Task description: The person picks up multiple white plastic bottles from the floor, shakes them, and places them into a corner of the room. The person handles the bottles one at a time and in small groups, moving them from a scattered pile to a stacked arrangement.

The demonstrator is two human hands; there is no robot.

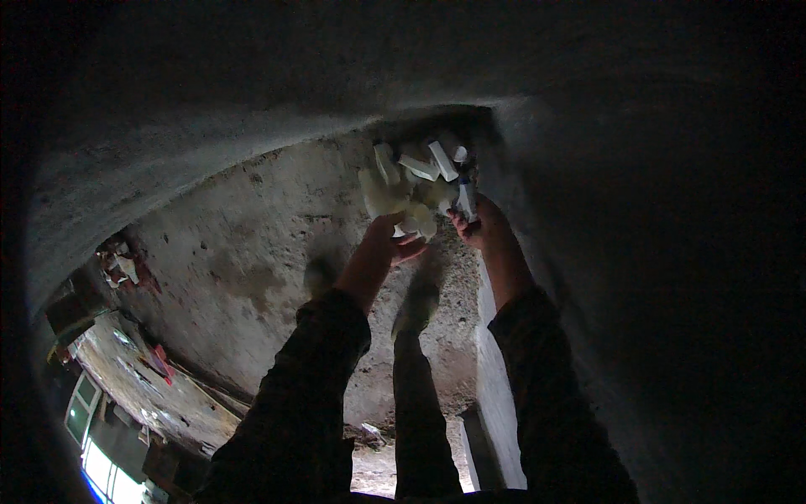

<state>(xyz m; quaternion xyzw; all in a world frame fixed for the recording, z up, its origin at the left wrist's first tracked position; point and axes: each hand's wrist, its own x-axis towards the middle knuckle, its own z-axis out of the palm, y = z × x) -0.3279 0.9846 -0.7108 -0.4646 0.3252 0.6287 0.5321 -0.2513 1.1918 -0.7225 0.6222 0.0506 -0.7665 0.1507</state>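
My left hand has its thumb and fingers around a pale, rounded piece at the near side of a small heap. My right hand is closed on a whitish block-like piece that stands up from the fingers. Just beyond the hands lie several pale pieces: a white oblong block, another white block beside it, and a duller yellowish one at the left. The dim light hides what they are made of.
A stained, rough surface spreads left of the hands. A grey wall runs along the right. Dark, curved walls surround the heap. Rubble lies at the far left, with a red object and a bright window lower down.
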